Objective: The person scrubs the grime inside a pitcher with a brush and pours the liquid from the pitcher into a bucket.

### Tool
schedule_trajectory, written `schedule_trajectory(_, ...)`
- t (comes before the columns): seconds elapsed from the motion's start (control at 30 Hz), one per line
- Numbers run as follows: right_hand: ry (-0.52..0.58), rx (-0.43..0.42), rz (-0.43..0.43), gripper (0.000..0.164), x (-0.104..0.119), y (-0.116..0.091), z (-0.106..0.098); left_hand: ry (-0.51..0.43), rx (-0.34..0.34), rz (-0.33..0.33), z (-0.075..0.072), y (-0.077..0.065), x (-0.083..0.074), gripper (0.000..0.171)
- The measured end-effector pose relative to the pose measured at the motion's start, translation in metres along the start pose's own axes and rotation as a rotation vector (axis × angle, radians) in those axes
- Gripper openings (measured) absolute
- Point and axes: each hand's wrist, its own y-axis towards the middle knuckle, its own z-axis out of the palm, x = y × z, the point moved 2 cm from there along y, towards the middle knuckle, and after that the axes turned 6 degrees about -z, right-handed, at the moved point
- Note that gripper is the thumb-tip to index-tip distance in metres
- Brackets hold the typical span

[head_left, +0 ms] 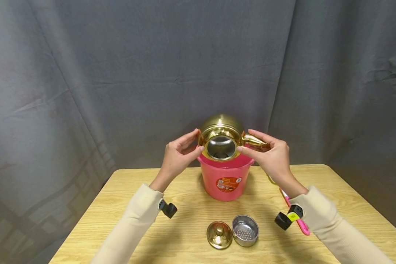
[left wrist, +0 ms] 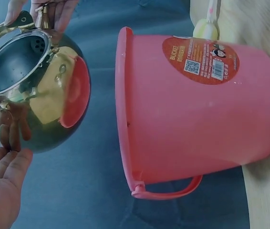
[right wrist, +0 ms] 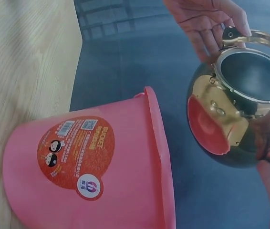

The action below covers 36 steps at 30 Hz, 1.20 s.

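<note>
A shiny gold teapot (head_left: 222, 123) is held in the air over the pink bucket (head_left: 227, 179), tilted so its uncovered mouth faces me. Its steel inside shows, with small holes at the spout (left wrist: 43, 18) in the left wrist view. My left hand (head_left: 181, 150) grips the left side, thumb near the rim. On the other side my right hand (head_left: 272, 156) holds it around the spout, thumb by the mouth. The gold lid (head_left: 219, 235) and a steel strainer (head_left: 245, 231) with a perforated bottom lie side by side on the table.
The bucket stands toward the back of the wooden table (head_left: 181, 209), its side handle (left wrist: 178, 192) hanging down. Under my right forearm lies a sponge brush with a pink handle (head_left: 304, 228). A grey curtain (head_left: 171, 73) hangs behind the table.
</note>
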Motion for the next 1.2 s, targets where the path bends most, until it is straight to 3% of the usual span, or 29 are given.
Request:
schedule_trajectory(0.27, -0.029, 0.014, -0.008, 0.055, 0.008, -0.004, 0.006, 0.085, -0.033, 0.014, -0.01, -0.015, -0.012, 0.05)
schedule_trajectory(0.53, 0.018, 0.055, -0.013, 0.049, 0.017, -0.01, 0.011, 0.118, -0.055, 0.014, -0.015, -0.03, -0.029, 0.052)
schedule_trajectory(0.77, 0.065, 0.115, 0.027, 0.048, 0.022, -0.019, 0.017, 0.105, -0.046, -0.016, -0.022, -0.045, -0.036, 0.054)
schedule_trajectory(0.93, 0.058, 0.15, 0.095, 0.047, 0.024, -0.024, 0.023, 0.105, -0.048, -0.052, -0.027, -0.057, -0.04, 0.054)
schedule_trajectory(1.2, 0.03, 0.212, 0.122, 0.042, 0.023, -0.031, 0.032, 0.101, -0.057, -0.102, -0.034, -0.073, -0.04, 0.052)
